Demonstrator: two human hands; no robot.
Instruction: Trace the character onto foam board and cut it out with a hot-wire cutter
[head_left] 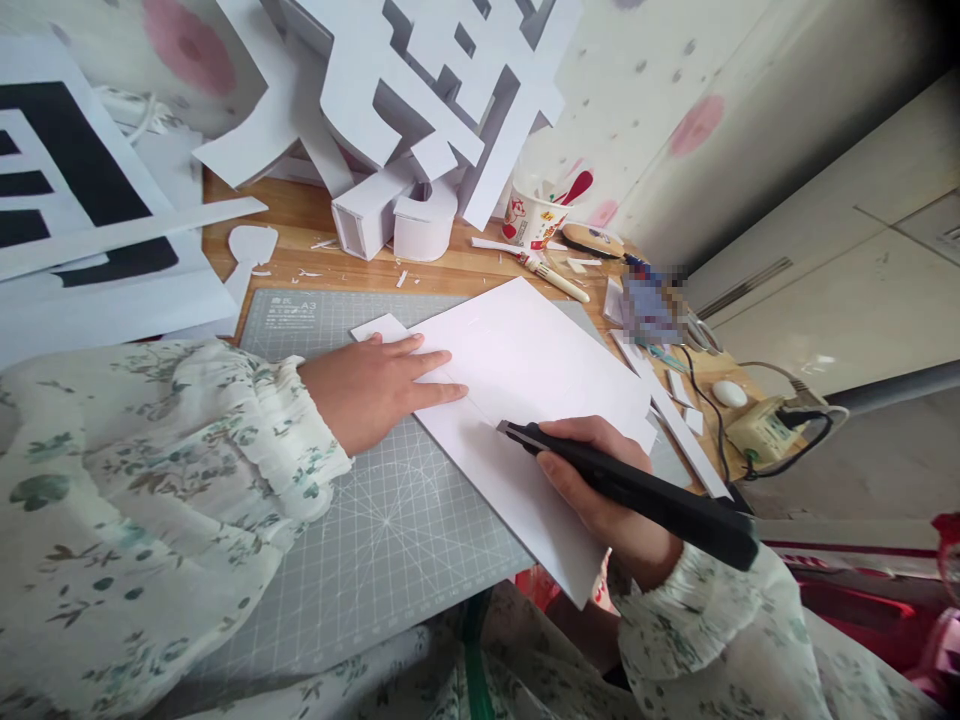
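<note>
A white board (525, 350) lies slantwise across the grey cutting mat (382, 520), its near corner jutting past the mat's front edge. My left hand (390, 385) rests flat on the board's left part, fingers spread. In my right hand (600, 490) is a black utility knife (637, 490), wrapped by the fingers. Its blade tip meets the board at a faint line that runs from near my left fingertips. A small white strip (379, 326) sticks out beyond my left hand at the board's far left.
Large white cut-out characters (450, 100) stand at the back. A paper cup (534, 212) with a red spoon and a beige-handled tool (555, 278) are near the wall. White strips (686, 435), a power adapter (761, 432) and cables lie right; printed sheets (82, 200) are left.
</note>
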